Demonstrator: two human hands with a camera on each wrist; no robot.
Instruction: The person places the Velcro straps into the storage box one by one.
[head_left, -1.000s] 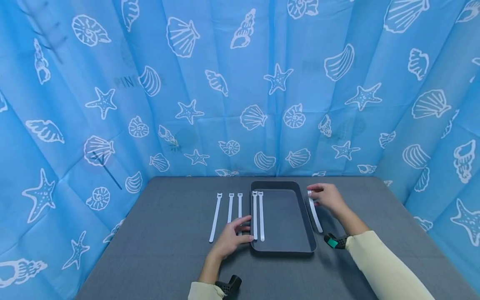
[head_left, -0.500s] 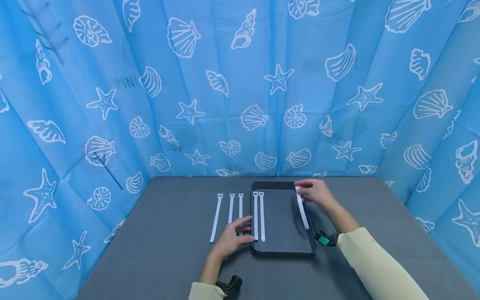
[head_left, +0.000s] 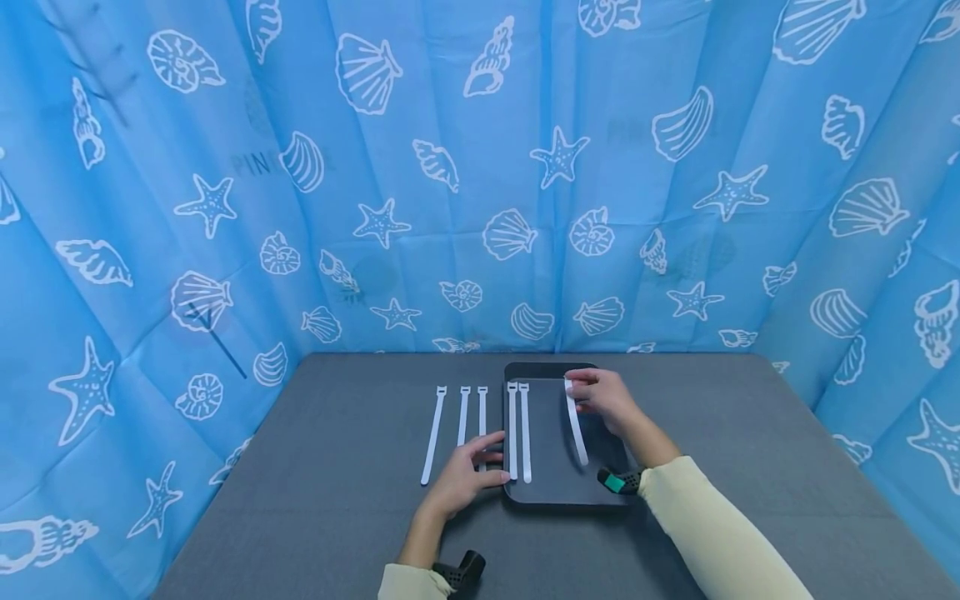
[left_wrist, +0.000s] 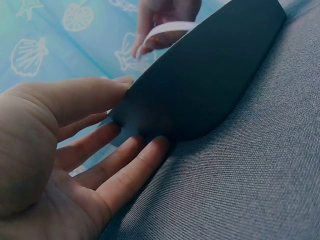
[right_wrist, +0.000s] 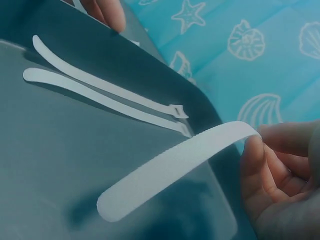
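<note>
A white hook-and-loop cable tie [head_left: 576,427] hangs over the dark grey tray [head_left: 553,493]; my right hand [head_left: 609,402] pinches its far, slotted end between thumb and fingers. Its rounded tail [right_wrist: 120,200] points back toward me, above the tray floor in the right wrist view. Two similar ties [head_left: 526,437] lie side by side inside the tray along its left wall. My left hand [head_left: 459,479] rests at that wall, thumb at the rim and fairly straight fingers [left_wrist: 127,175] against the outside.
Three more white ties [head_left: 432,437] lie spread on the grey cloth-covered table [head_left: 322,467] left of the tray, two of them partly behind my left hand. A blue curtain [head_left: 450,167] with shell prints hangs behind the table.
My right hand has carried the tie leftward, from beside the tray's right wall to over the tray's interior. The left hand has stayed at the left wall.
</note>
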